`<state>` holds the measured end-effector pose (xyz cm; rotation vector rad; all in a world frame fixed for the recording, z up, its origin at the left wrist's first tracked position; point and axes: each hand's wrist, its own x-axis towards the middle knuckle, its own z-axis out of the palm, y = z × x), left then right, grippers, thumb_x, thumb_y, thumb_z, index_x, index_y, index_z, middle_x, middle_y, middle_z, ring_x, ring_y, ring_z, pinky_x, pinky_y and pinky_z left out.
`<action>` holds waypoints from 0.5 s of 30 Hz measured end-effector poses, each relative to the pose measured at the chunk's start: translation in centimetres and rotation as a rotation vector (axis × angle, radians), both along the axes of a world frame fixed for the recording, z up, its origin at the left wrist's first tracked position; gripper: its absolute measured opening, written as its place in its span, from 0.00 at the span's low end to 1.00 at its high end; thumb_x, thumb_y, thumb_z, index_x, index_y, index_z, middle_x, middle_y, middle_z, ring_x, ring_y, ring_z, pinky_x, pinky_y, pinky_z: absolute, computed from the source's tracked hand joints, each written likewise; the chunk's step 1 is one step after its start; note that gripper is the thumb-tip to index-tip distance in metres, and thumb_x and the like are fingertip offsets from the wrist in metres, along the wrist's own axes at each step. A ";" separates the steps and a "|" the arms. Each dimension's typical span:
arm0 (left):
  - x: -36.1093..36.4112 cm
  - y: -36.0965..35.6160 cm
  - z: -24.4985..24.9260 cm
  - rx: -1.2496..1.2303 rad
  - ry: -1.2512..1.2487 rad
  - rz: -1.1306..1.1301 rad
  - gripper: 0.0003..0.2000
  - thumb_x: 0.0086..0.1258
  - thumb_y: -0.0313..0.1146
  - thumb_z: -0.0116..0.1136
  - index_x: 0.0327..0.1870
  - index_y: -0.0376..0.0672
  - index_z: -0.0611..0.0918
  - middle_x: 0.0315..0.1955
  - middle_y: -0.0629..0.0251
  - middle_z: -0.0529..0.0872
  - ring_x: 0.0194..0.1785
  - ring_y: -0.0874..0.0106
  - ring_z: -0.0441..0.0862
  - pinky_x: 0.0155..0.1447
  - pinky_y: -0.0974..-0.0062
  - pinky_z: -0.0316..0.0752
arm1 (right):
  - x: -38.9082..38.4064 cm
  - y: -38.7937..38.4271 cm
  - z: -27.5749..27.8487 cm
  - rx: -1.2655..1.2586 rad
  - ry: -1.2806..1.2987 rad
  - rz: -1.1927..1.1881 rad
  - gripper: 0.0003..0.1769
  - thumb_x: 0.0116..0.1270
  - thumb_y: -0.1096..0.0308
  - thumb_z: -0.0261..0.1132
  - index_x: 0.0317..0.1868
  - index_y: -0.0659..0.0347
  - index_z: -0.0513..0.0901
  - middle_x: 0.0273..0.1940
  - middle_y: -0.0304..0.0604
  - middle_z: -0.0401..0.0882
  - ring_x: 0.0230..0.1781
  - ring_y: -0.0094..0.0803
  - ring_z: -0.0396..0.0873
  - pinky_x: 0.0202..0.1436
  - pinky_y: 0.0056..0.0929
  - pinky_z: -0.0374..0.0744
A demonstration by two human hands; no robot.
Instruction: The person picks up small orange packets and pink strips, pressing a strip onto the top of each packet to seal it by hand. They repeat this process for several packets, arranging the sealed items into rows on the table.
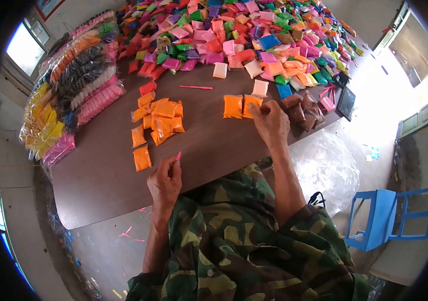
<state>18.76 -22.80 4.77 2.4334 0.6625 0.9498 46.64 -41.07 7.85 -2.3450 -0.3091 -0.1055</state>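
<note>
Jacket (pixel 224 246): camouflage cloth, against the near edge of the table (pixel 109 185).
Right hand (pixel 272 125): fingers curled, tips touching the right packet (pixel 252 100) of an orange pair; whether they clamp it or only press, I cannot tell.
Left hand (pixel 164 181): thumb and forefinger together on a pink strip (pixel 178 156), by the near edge.
Right packet: partly hidden by the right fingertips, just beside the left packet (pixel 233 107), well apart from the left hand.
Step in hand: judging by the pose, placing or picking up the right packet; which, I cannot tell.
Next move: seems to call for a clean release if it stays, a firm pinch if it lifts, with its neighbour left undisturbed.
Close by: pale packet (pixel 260 88) just beyond, on the far-edge side; brown packets (pixel 305 114) toward the right end of the near edge.
Orange pile (pixel 166 119): beyond the left hand, toward the left edge.
Second strip (pixel 196 87): lying between pile and pair, farther from the near edge.
Heap (pixel 234 32): mixed colours, toward the far edge.
Bundles (pixel 81 70): bagged, along the left edge.
</note>
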 end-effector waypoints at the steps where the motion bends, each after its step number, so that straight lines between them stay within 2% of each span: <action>1: 0.0 -0.1 0.1 0.001 -0.003 -0.002 0.05 0.79 0.30 0.73 0.48 0.40 0.90 0.29 0.60 0.90 0.29 0.72 0.87 0.36 0.71 0.81 | 0.0 -0.1 0.0 0.012 -0.001 -0.010 0.26 0.72 0.43 0.75 0.43 0.60 0.86 0.38 0.48 0.92 0.43 0.47 0.92 0.50 0.49 0.84; 4: 0.0 -0.2 0.7 -0.055 0.031 0.008 0.05 0.79 0.31 0.73 0.48 0.40 0.90 0.29 0.58 0.90 0.30 0.71 0.89 0.36 0.71 0.82 | 0.4 -0.7 -1.4 0.121 -0.125 -0.006 0.24 0.73 0.46 0.76 0.41 0.61 0.84 0.34 0.48 0.88 0.38 0.46 0.90 0.46 0.47 0.84; 7: 0.2 -0.4 0.4 -0.050 -0.025 0.026 0.04 0.76 0.29 0.73 0.46 0.42 0.89 0.27 0.54 0.89 0.29 0.58 0.91 0.35 0.66 0.83 | 0.0 -0.7 -1.7 0.287 -0.230 0.048 0.19 0.74 0.53 0.76 0.42 0.61 0.84 0.33 0.49 0.86 0.33 0.44 0.88 0.42 0.42 0.84; 11: 0.2 -0.6 0.7 -0.066 -0.051 0.027 0.04 0.76 0.27 0.73 0.46 0.42 0.89 0.28 0.53 0.89 0.30 0.58 0.92 0.36 0.67 0.83 | -3.8 1.0 0.7 0.463 -0.187 0.259 0.12 0.73 0.61 0.77 0.45 0.60 0.86 0.32 0.47 0.86 0.30 0.41 0.85 0.38 0.38 0.83; 12: 0.2 -0.7 0.9 -0.068 -0.058 0.020 0.04 0.76 0.27 0.73 0.46 0.41 0.89 0.28 0.53 0.90 0.31 0.58 0.92 0.36 0.67 0.83 | -5.0 1.8 0.9 0.389 -0.254 0.343 0.11 0.72 0.62 0.78 0.47 0.58 0.88 0.33 0.47 0.87 0.30 0.41 0.87 0.38 0.38 0.84; 14: 0.1 -0.6 0.7 -0.066 -0.080 0.014 0.04 0.76 0.25 0.72 0.46 0.40 0.89 0.30 0.53 0.91 0.30 0.60 0.92 0.36 0.68 0.83 | -7.1 3.9 1.1 0.375 -0.209 0.563 0.11 0.71 0.63 0.78 0.47 0.57 0.89 0.38 0.45 0.89 0.38 0.45 0.90 0.43 0.42 0.86; 15: 0.1 -0.5 0.6 -0.079 -0.098 0.012 0.03 0.76 0.25 0.72 0.46 0.40 0.89 0.30 0.53 0.91 0.30 0.62 0.91 0.36 0.68 0.83 | -7.9 5.2 0.9 0.361 -0.280 0.592 0.12 0.70 0.63 0.79 0.49 0.58 0.89 0.41 0.45 0.89 0.41 0.44 0.90 0.45 0.43 0.87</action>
